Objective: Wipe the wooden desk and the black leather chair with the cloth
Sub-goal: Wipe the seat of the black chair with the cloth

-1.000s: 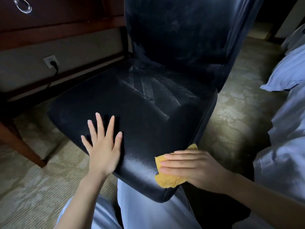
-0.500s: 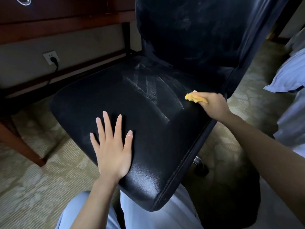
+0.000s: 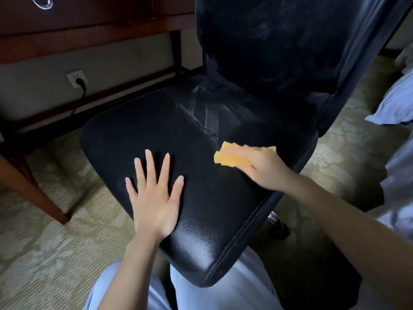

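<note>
The black leather chair (image 3: 156, 128) fills the middle of the view, its seat toward me and its backrest at the upper right, both streaked with pale wipe marks. My left hand (image 3: 154, 195) lies flat on the front of the seat with fingers spread. My right hand (image 3: 257, 166) presses a yellow cloth (image 3: 225, 158) onto the right side of the seat; the hand is motion-blurred and covers most of the cloth. The wooden desk (image 3: 89, 25) runs along the upper left behind the chair, with a drawer ring pull at the top.
A desk leg (image 3: 33, 189) slants down to the patterned carpet (image 3: 44, 253) at the left. A wall socket with a black plug (image 3: 78, 80) sits under the desk. Pale bedding (image 3: 395, 101) lies at the right edge. My knees in light trousers are under the seat front.
My right hand carried the cloth from the seat's front edge up to its right rear, then back toward the middle of the seat. My left hand stayed flat on the seat.
</note>
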Demonstrator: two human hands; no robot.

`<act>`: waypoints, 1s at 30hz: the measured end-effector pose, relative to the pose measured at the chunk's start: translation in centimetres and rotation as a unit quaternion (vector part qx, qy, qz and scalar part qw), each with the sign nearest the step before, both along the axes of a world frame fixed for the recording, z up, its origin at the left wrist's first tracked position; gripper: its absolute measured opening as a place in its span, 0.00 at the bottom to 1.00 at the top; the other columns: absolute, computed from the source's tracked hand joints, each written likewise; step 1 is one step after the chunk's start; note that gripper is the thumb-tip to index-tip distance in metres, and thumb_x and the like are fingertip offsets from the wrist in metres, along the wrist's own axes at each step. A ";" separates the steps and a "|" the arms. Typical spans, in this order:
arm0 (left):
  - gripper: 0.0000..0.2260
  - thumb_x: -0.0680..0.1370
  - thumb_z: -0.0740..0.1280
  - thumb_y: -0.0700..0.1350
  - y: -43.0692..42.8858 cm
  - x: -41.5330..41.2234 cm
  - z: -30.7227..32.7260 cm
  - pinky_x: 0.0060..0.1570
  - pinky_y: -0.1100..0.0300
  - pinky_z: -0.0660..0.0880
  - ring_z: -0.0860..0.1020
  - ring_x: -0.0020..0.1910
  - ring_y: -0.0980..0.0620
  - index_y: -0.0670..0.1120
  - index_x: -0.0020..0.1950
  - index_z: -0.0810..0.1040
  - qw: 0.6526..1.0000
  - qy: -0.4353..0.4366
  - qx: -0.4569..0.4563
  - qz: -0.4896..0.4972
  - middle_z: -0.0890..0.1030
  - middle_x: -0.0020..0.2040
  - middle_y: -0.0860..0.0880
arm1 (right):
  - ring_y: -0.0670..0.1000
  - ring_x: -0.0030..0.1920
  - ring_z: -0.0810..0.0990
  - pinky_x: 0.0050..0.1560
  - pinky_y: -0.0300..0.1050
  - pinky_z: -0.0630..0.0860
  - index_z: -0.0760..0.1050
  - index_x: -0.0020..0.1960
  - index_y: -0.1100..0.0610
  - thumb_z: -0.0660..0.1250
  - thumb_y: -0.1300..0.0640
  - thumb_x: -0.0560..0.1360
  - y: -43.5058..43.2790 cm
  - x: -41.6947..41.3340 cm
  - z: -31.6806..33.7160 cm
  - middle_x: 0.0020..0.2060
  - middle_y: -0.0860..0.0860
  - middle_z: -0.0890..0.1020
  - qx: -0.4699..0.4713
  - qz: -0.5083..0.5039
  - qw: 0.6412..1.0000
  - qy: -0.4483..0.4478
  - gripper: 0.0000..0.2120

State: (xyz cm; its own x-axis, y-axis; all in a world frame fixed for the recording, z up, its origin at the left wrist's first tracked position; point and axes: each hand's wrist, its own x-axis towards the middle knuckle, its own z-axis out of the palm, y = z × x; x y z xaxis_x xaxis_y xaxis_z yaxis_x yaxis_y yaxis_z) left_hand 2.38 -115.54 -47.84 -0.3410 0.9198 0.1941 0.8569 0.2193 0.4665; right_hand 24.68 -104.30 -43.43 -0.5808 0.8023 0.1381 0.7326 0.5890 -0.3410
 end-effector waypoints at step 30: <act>0.31 0.73 0.40 0.67 0.5 -2.0 0.0 0.73 0.51 0.35 0.34 0.75 0.56 0.64 0.76 0.47 1.000 0.007 0.013 -0.016 0.35 0.75 0.61 | 0.64 0.55 0.75 0.52 0.53 0.69 0.65 0.71 0.55 0.56 0.59 0.81 10.2 -6.9 0.6 0.59 0.60 0.78 0.072 -0.094 0.990 -0.080 0.18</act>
